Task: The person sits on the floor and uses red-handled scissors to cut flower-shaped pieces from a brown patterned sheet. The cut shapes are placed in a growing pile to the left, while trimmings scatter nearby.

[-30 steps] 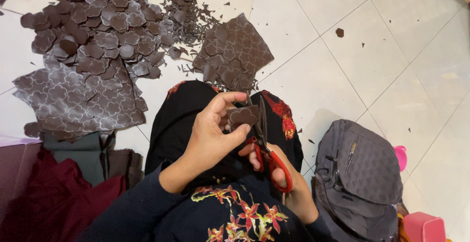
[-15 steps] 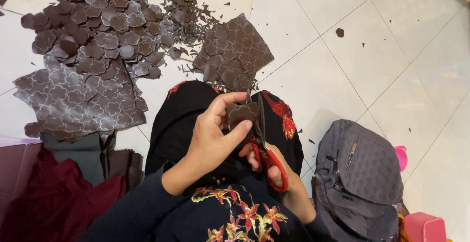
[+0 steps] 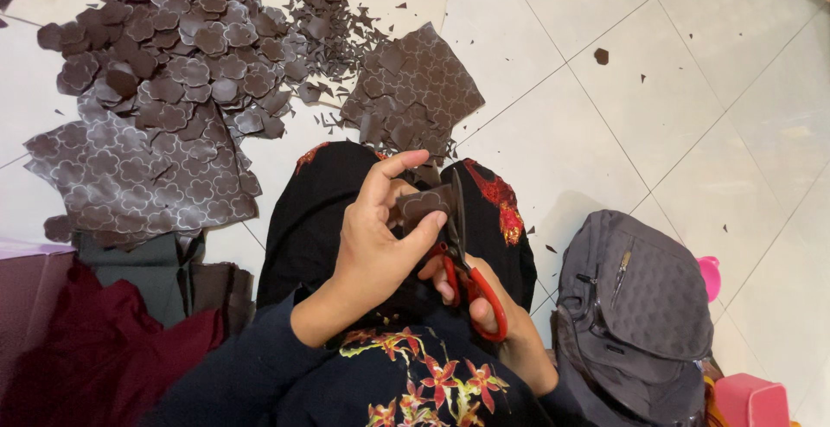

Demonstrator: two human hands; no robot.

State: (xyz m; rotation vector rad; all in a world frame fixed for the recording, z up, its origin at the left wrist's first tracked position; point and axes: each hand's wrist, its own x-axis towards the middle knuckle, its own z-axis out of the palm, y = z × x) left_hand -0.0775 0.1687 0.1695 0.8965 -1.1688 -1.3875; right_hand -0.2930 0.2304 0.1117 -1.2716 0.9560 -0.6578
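Observation:
My left hand (image 3: 376, 237) pinches a small dark brown patterned piece (image 3: 421, 206) between thumb and fingers, above my lap. My right hand (image 3: 484, 306), partly hidden under the left, grips red-handled scissors (image 3: 462, 276) whose blades reach up along the piece's right edge. On the white tiled floor ahead lie a heap of cut brown flower-shaped pieces (image 3: 177, 60), a larger uncut patterned brown sheet (image 3: 143, 176) at the left, and a smaller cut-into sheet (image 3: 415, 90) just past my knee.
A grey backpack (image 3: 635, 306) rests on the floor at my right, with pink plastic things (image 3: 752, 401) beside it. Dark red and grey-green cloth (image 3: 112, 323) is piled at my left. Small brown offcuts (image 3: 601, 55) are scattered over the tiles.
My left hand has turned the small piece slightly and lifted its forefinger, while the scissors have shifted along the piece's edge. Everything on the floor is unmoved.

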